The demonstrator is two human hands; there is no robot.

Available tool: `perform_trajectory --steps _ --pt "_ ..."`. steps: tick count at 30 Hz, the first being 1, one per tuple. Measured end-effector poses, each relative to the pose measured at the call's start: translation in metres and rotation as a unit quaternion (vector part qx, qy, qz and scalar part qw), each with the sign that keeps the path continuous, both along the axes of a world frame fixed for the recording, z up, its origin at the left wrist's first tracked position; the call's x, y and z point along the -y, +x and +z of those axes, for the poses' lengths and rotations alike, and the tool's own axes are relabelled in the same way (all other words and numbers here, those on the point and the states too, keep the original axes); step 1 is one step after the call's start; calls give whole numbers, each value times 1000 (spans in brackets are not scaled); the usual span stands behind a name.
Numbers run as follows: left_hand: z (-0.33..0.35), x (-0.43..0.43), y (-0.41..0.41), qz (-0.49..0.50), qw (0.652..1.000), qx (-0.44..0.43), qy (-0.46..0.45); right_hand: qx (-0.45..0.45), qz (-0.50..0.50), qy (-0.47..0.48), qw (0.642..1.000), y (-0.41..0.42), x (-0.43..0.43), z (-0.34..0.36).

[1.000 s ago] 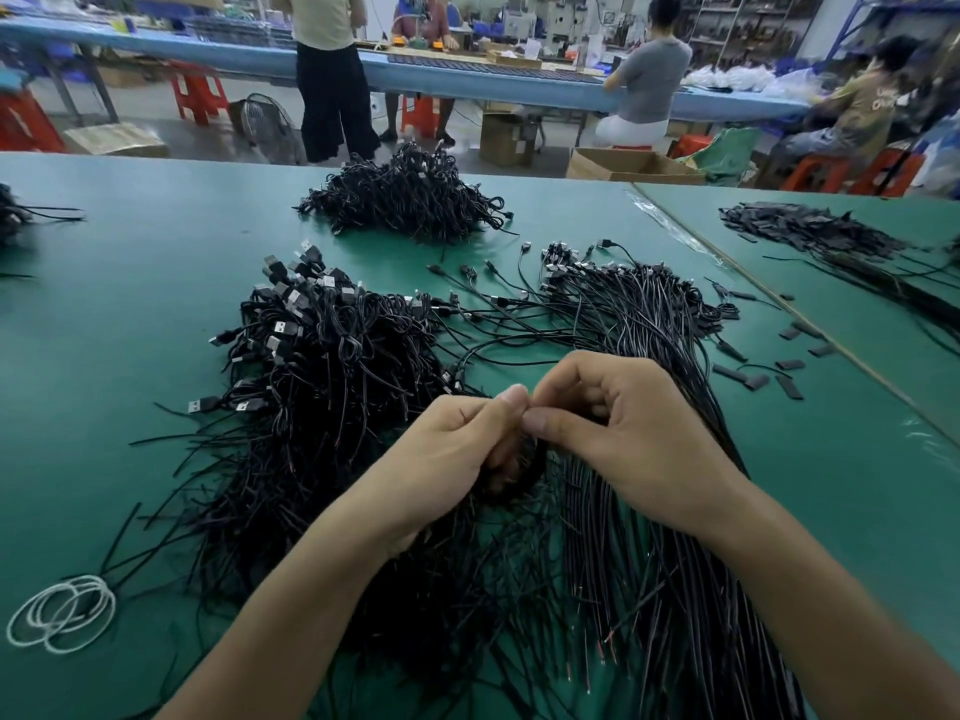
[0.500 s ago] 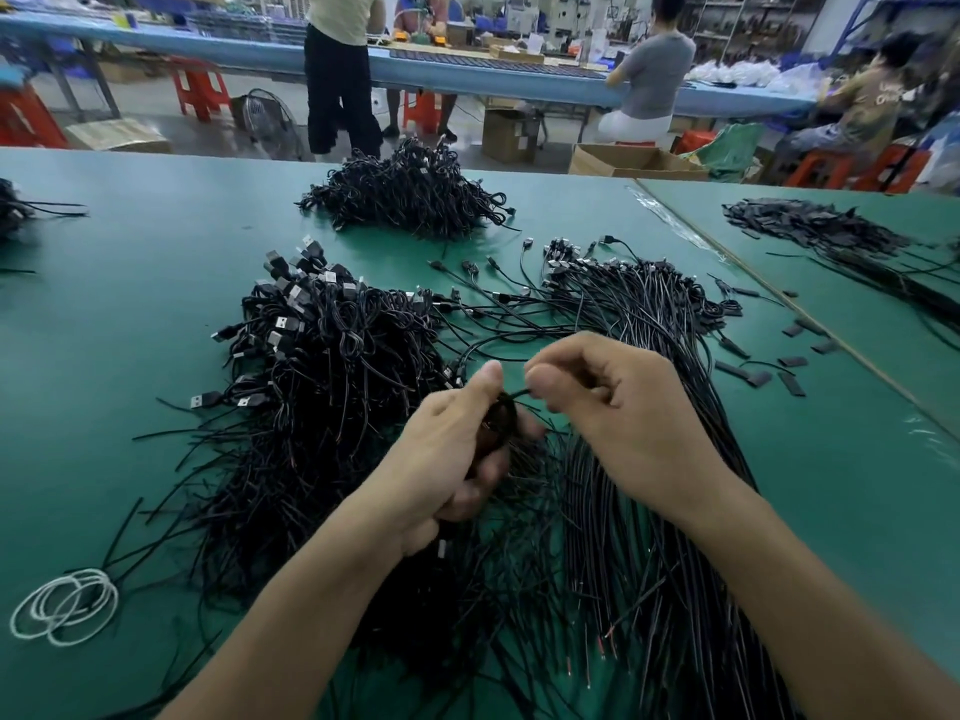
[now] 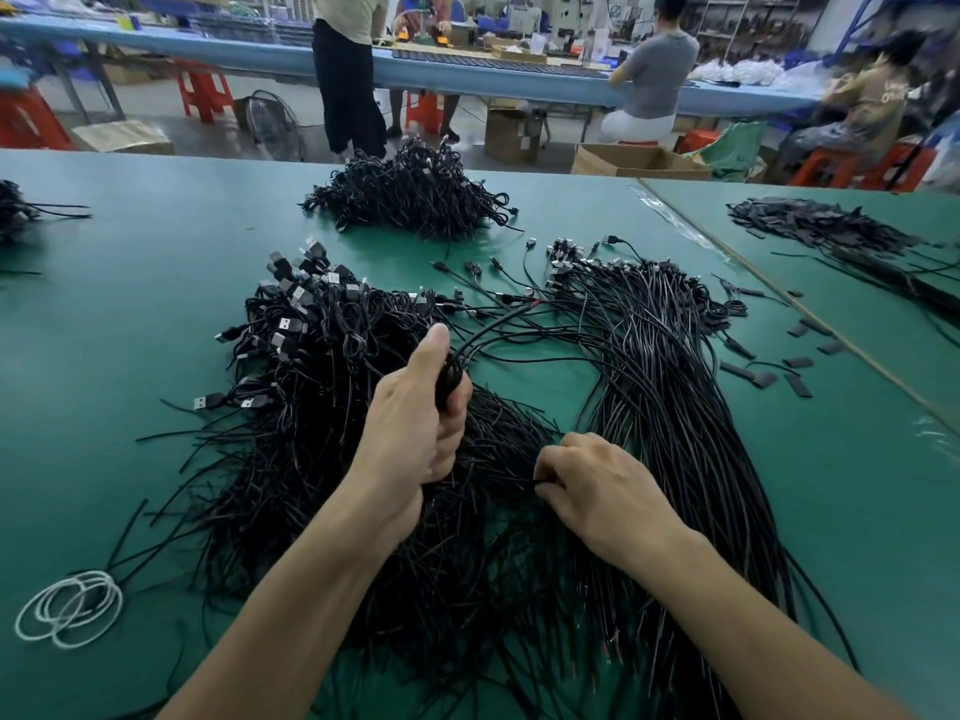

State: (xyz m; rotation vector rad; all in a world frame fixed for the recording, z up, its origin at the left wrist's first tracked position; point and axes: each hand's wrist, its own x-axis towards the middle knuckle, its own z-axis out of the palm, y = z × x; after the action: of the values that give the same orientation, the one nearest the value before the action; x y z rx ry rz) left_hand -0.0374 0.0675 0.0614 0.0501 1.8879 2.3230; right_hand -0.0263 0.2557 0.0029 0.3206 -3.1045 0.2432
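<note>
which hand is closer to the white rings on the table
Left. The left hand grips a cable bundle up and right of the white rings; the right hand pinches a cable farther right.

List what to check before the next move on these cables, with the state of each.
1. Left hand grips the held cables: ok.
2. Right hand pinches a thin strand: ok.
3. Held cables free of the straight bundle: not ok, they run off toward it.
4. Pinched strand belongs to the held cables: cannot tell.
5. White loops in sight on the green table: ok, lying at the left, untouched.
</note>
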Motion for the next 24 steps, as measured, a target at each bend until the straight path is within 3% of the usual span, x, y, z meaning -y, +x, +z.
perform_trajectory --steps 4,8,11,14,18,24 --pt "-1 0 1 10 1000 -8 7 10 -12 -38 999 2 -5 14" --pt "-2 -1 1 -8 999 -18 -31 -2 -54 -184 981 2 -15 39" --pt "-1 -4 4 -38 996 -40 -71 -118 -73 -340 930 6 -9 60" --pt "2 -8 9 -87 992 -71 -63 -125 -21 -476 870 13 9 79" --pt "6 -12 13 -115 986 -123 -4 -133 67 -410 900 25 29 85" --pt "7 -14 16 -28 990 -130 43 -232 86 -245 937 31 38 89"
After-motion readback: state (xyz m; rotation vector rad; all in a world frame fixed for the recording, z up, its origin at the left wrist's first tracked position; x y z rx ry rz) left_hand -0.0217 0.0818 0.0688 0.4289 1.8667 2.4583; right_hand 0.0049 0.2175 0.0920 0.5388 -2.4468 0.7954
